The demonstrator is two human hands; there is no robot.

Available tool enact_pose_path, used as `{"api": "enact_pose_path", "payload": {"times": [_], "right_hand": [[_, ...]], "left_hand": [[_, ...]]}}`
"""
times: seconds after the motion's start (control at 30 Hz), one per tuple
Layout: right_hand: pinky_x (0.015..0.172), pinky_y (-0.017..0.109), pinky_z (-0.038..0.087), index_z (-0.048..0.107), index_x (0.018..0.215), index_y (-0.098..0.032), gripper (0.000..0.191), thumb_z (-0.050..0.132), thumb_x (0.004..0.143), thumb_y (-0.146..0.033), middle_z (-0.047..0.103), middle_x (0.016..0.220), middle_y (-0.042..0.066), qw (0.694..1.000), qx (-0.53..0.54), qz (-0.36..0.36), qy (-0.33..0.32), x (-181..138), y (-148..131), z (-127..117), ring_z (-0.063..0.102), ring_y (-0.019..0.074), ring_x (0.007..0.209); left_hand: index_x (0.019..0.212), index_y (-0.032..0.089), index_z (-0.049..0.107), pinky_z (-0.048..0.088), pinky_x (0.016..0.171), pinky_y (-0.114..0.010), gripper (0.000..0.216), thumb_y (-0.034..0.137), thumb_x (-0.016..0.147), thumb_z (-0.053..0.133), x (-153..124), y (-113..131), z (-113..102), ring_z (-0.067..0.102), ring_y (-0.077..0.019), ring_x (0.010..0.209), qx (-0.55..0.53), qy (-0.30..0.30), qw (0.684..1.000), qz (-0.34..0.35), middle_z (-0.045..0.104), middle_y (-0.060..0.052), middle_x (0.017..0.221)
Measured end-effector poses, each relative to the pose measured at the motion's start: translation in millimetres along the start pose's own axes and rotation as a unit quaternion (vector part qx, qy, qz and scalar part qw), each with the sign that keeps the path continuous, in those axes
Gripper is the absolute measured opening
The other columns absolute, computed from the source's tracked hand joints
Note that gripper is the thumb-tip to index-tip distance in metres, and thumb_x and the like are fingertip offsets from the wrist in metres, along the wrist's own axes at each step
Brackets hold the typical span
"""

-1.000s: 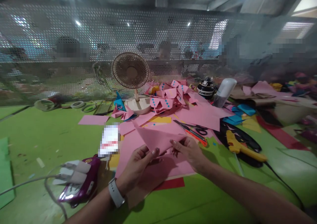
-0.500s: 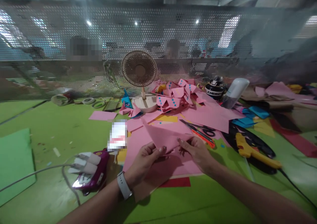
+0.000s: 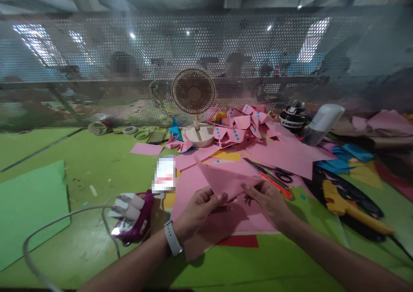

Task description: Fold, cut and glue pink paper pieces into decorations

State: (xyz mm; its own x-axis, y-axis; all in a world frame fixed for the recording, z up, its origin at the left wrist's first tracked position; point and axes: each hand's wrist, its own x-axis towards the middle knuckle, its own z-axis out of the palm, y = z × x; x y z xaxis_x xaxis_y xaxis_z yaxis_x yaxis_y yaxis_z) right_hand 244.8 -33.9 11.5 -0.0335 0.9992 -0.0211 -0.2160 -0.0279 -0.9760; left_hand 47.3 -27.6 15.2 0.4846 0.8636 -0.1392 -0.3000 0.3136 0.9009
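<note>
Both my hands pinch a folded pink paper sheet held just above the green table. My left hand, with a white watch on its wrist, grips the paper's lower left edge between thumb and fingers. My right hand grips its lower right edge. The fold rises to a point at the upper left. Under my hands lie more pink sheets over a red sheet.
A small desk fan stands behind a heap of folded pink pieces with blue dots. Scissors and a yellow glue gun lie to the right. A purple power strip with white plugs sits left. A perforated metal screen closes off the back.
The view has swung left, so everything sits further right in the picture. My hands keep the same pinch on the pink paper.
</note>
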Motion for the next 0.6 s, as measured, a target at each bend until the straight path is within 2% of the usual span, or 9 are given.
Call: {"api": "enact_pose_path", "payload": {"times": [0.27, 0.6], "right_hand": [[0.051, 0.021, 0.044, 0.064, 0.069, -0.015, 0.027, 0.074, 0.071, -0.039, 0.064, 0.056, 0.0, 1.0, -0.005, -0.009, -0.007, 0.0, 0.5, -0.4, 0.056, 0.009, 0.051], [0.051, 0.022, 0.044, 0.063, 0.07, -0.016, 0.027, 0.075, 0.07, -0.041, 0.063, 0.056, -0.001, 1.0, 0.005, -0.011, -0.015, 0.1, -3.6, 0.8, 0.056, 0.0097, 0.05]], "left_hand": [[0.082, 0.013, 0.064, 0.05, 0.084, -0.036, 0.022, 0.032, 0.075, 0.073, 0.9, -1.8, -1.4, 0.065, -0.0169, 0.084, 0.003, -0.008, 1.0, 0.007, 0.068, -0.003, 0.084], [0.08, 0.014, 0.065, 0.049, 0.084, -0.035, 0.02, 0.032, 0.075, 0.073, 1.5, -1.6, -0.8, 0.064, -0.0151, 0.08, 0.01, -0.001, 1.0, 0.008, 0.068, -0.003, 0.082]]}}
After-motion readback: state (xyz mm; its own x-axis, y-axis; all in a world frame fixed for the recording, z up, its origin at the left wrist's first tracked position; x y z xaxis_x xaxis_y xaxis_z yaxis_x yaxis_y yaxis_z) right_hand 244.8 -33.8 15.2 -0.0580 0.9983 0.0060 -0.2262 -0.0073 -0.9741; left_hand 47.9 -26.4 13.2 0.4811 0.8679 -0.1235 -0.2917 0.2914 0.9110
